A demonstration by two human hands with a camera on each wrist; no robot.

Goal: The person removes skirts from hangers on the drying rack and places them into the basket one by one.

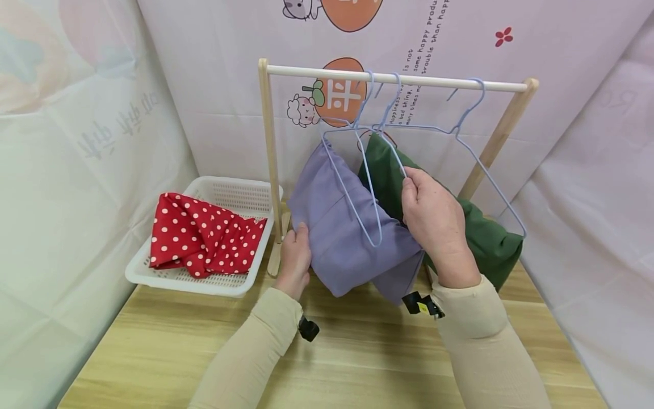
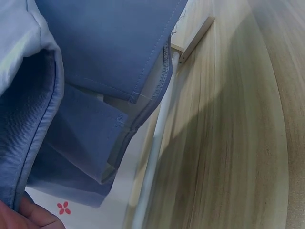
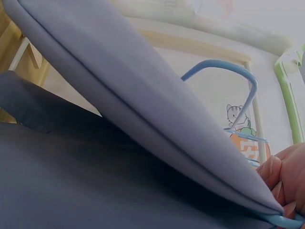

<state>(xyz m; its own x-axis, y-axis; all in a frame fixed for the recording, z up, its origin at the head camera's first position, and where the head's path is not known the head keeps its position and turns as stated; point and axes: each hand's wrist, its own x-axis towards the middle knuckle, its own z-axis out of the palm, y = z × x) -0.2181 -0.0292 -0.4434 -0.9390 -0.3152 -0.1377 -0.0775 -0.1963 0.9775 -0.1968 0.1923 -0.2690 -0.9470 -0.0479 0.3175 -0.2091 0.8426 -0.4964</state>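
A purple-grey cloth garment [image 1: 352, 227] hangs in folds below the rack's rod in the head view. My left hand [image 1: 295, 255] grips its left edge, and in the left wrist view the fingers [image 2: 38, 215] pinch its hem. With my right hand [image 1: 434, 218] I pinch the side of a light-blue wire hanger [image 1: 393, 149]; the right wrist view shows the fingers [image 3: 272, 169] by the hanger wire at the cloth's corner. Another blue hanger [image 1: 369, 176] hangs in front of the purple cloth. How the cloth meets the held hanger is partly hidden.
A wooden rack with a white rod [image 1: 317, 72] stands on the wood-grain table [image 1: 357, 363]. Dark green cloth [image 1: 493, 250] drapes over the rightmost hanger [image 1: 485, 165]. At left, a white basket [image 1: 196, 287] holds red polka-dot cloth [image 1: 204, 236]. Printed white sheets surround the table.
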